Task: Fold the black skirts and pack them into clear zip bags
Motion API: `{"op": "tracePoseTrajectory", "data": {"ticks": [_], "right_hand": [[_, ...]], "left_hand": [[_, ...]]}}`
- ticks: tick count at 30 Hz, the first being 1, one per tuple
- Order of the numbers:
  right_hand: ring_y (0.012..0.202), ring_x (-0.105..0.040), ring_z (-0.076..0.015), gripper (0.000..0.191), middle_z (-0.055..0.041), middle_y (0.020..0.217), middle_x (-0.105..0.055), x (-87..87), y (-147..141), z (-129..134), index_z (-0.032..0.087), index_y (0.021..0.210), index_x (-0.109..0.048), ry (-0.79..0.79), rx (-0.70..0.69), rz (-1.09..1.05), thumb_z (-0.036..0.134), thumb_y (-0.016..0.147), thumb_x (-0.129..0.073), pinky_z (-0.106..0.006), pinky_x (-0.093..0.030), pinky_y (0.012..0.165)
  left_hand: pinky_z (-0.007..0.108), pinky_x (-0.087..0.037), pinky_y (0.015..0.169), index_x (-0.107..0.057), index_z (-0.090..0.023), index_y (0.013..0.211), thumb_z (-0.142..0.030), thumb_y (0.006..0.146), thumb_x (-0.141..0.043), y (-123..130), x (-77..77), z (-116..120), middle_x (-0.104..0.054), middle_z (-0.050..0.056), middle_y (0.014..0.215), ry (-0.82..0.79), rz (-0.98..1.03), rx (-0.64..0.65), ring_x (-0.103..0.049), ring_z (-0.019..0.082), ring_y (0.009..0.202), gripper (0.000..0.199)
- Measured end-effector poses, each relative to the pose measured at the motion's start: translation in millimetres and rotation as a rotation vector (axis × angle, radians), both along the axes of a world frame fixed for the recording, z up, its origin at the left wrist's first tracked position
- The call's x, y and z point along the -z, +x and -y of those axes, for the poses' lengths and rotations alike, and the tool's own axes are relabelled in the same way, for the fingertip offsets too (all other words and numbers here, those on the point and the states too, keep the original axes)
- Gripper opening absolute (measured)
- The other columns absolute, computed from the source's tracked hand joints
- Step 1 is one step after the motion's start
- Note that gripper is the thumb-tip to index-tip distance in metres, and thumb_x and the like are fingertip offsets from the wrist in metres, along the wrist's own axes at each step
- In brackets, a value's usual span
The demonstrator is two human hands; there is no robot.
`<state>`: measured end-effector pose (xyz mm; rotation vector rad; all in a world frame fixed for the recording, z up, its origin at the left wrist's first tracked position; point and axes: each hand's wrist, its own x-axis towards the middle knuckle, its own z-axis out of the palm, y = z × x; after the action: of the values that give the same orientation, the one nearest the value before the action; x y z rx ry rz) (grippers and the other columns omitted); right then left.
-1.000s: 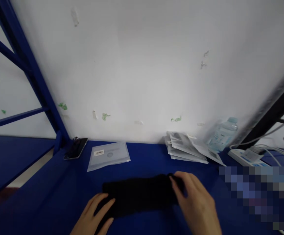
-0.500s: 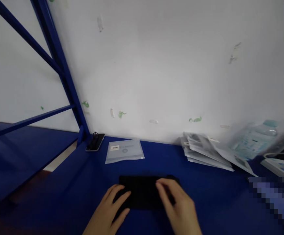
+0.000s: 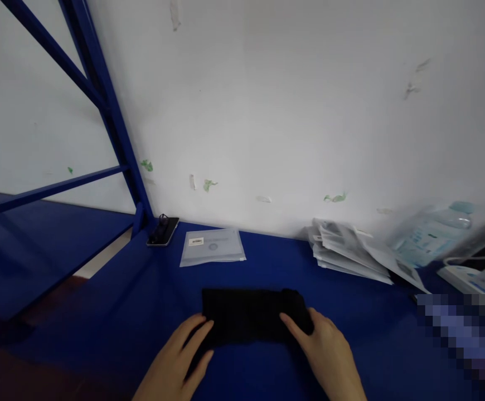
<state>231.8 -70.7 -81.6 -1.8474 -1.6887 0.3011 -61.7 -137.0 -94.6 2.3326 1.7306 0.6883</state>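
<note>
A folded piece of black cloth (image 3: 248, 317) lies flat on the blue tabletop (image 3: 242, 370), roughly a long rectangle with a thicker bulge at its right end. My left hand (image 3: 178, 356) rests at the cloth's left edge, fingers spread, their tips touching it; nothing is gripped there. At the opposite end, my right hand (image 3: 328, 348) has its thumb on top of the cloth and its fingers around the right edge, pinching it. The underside of the cloth is hidden.
Toward the wall lie a phone (image 3: 168, 234) with a dark item on it, a flat zip bag (image 3: 215, 248) with a label, and a stack of similar bags (image 3: 351, 253). A large clear bottle (image 3: 439, 234) stands right. A blue metal frame (image 3: 119, 145) rises left.
My right hand has shifted right, from the cloth's upper surface to its right end. My left hand has moved slightly left and stays at the left edge. The view has tilted slightly downward.
</note>
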Motion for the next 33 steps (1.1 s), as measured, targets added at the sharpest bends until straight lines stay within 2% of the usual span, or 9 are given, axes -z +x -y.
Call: {"op": "tracePoseTrajectory", "data": {"ticks": [4,8,14,18,22,25,27,30,33], "right_hand": [[0.063,-0.067,-0.0247,0.042,-0.0049,0.071,-0.067,-13.3,15,0,0.024,0.079,-0.055,-0.030,0.037,-0.031,0.065,0.081,-0.048,-0.033,-0.049,0.052],[0.057,-0.066,-0.0259,0.044,-0.0049,0.070,-0.065,-32.9,13,7,0.025,0.092,-0.051,0.162,0.155,0.105,0.066,0.085,-0.040,-0.033,-0.046,0.046],[0.096,-0.067,-0.0268,0.038,-0.0142,0.108,-0.068,-20.5,-44,22,0.020,0.115,-0.053,0.469,-0.199,0.271,0.048,0.098,-0.034,-0.040,-0.056,0.077],[0.112,-0.063,-0.0293,0.043,-0.0165,0.118,-0.067,2.0,-67,30,0.016,0.118,-0.059,0.393,-0.361,0.231,0.049,0.096,-0.042,-0.042,-0.057,0.085],[0.119,-0.060,-0.0278,0.042,-0.0122,0.127,-0.064,1.5,-61,35,0.020,0.121,-0.063,0.255,-0.391,0.087,0.046,0.098,-0.039,-0.043,-0.056,0.091],[0.114,-0.063,-0.0239,0.041,-0.0077,0.124,-0.066,-9.8,-41,33,0.025,0.117,-0.064,0.159,-0.339,-0.103,0.047,0.099,-0.036,-0.039,-0.054,0.092],[0.104,-0.067,-0.0246,0.044,-0.0087,0.114,-0.070,-14.4,-22,29,0.023,0.112,-0.065,0.125,-0.172,-0.175,0.054,0.096,-0.038,-0.039,-0.056,0.088],[0.088,-0.069,-0.0285,0.052,-0.0113,0.099,-0.072,-11.4,3,20,0.021,0.106,-0.066,0.087,0.002,-0.102,0.064,0.089,-0.042,-0.043,-0.057,0.075],[0.078,-0.068,-0.0289,0.053,-0.0120,0.095,-0.072,-3.0,7,15,0.023,0.102,-0.067,0.085,-0.063,-0.005,0.068,0.084,-0.047,-0.043,-0.055,0.067]], "left_hand": [[0.038,-0.055,0.094,-0.043,-0.029,0.142,-0.026,0.096,-0.048,21,-2.3,2,-0.058,0.007,0.138,0.018,-0.060,0.118,-0.060,0.026,0.121,0.047],[0.046,-0.052,0.097,-0.046,-0.021,0.142,-0.026,0.091,-0.057,54,-7.7,-5,-0.057,0.010,0.138,-0.011,-0.114,0.251,-0.055,0.031,0.126,0.052],[0.049,-0.047,0.103,-0.046,-0.014,0.141,-0.026,0.092,-0.056,69,-12.7,-10,-0.053,0.014,0.142,-0.062,-0.135,0.294,-0.049,0.032,0.131,0.051],[0.048,-0.046,0.105,-0.045,-0.012,0.141,-0.023,0.093,-0.055,68,-15.1,-9,-0.052,0.017,0.142,-0.075,-0.119,0.313,-0.048,0.031,0.132,0.051],[0.049,-0.045,0.106,-0.042,-0.017,0.143,-0.019,0.090,-0.057,70,-14.3,-5,-0.051,0.013,0.144,-0.067,-0.063,0.311,-0.047,0.030,0.133,0.055],[0.046,-0.047,0.105,-0.045,-0.023,0.141,-0.024,0.091,-0.058,61,-16.3,-4,-0.054,0.009,0.142,-0.070,-0.005,0.304,-0.049,0.028,0.131,0.052],[0.044,-0.047,0.106,-0.051,-0.027,0.136,-0.026,0.094,-0.054,43,-22.1,-14,-0.059,0.005,0.137,-0.055,0.054,0.265,-0.051,0.025,0.130,0.042],[0.045,-0.041,0.109,-0.063,-0.026,0.121,-0.023,0.096,-0.047,2,-36.5,-52,-0.066,0.004,0.125,0.008,0.149,0.116,-0.051,0.023,0.127,0.030],[0.045,-0.042,0.104,-0.069,-0.022,0.111,-0.027,0.092,-0.052,-34,-49.6,-107,-0.068,0.007,0.116,-0.035,0.171,0.023,-0.059,0.025,0.114,0.026]]}}
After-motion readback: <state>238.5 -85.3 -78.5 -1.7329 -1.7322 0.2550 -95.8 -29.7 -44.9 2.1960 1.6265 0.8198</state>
